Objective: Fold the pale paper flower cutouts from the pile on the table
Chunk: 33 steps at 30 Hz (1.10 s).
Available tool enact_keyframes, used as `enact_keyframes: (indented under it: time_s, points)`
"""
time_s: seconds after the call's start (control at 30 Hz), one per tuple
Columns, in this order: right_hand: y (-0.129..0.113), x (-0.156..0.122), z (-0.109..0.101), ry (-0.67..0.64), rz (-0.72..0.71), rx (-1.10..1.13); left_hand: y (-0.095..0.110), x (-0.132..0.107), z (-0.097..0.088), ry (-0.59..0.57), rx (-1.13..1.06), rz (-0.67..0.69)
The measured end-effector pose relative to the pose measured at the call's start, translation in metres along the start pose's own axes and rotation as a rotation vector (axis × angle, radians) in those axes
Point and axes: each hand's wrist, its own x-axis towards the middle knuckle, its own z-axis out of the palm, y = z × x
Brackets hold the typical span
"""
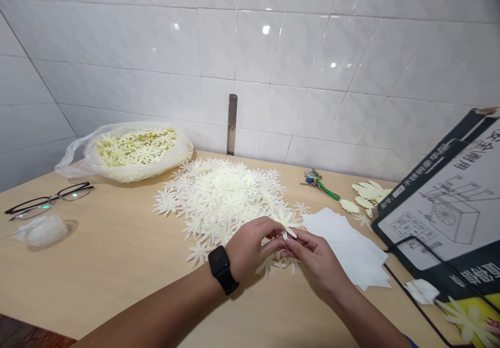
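Observation:
Between my two hands is a pale cream flower-shaped cutout (288, 222) with long narrow petals, held just above the table. My left hand (255, 244), with a black watch on its wrist, pinches the cutout from the left. From the right, my right hand (314, 257) grips its lower edge with thumb and fingers. Directly behind my hands spreads a large loose heap of similar flower cutouts (222, 197). A few single cutouts lie under and beside my hands. The fingertips partly hide the held petals.
A clear plastic bag (150, 171) of yellowish cutouts stands back left. Glasses (50, 199) and a crumpled plastic bundle (41, 231) lie left. White sheets (347, 249), keys with a green strap (328, 189) and scalloped pieces (369, 194) lie right. A printed box (445, 207) leans at far right.

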Motion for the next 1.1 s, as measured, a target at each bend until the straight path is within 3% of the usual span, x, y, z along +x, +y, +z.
enact_keyframes:
  time_s: [0.67, 0.9, 1.1]
  points:
    - [0.001, 0.002, 0.003, 0.049, 0.074, 0.021, -0.001, 0.000, 0.001, -0.009, -0.073, -0.007]
    - [0.003, 0.002, 0.004, 0.107, 0.072, -0.013, -0.001, 0.002, 0.005, 0.121, -0.306, -0.286]
    - [0.003, 0.000, 0.001, 0.126, 0.042, -0.115, -0.005, 0.012, -0.006, 0.282, -0.611, -0.463]
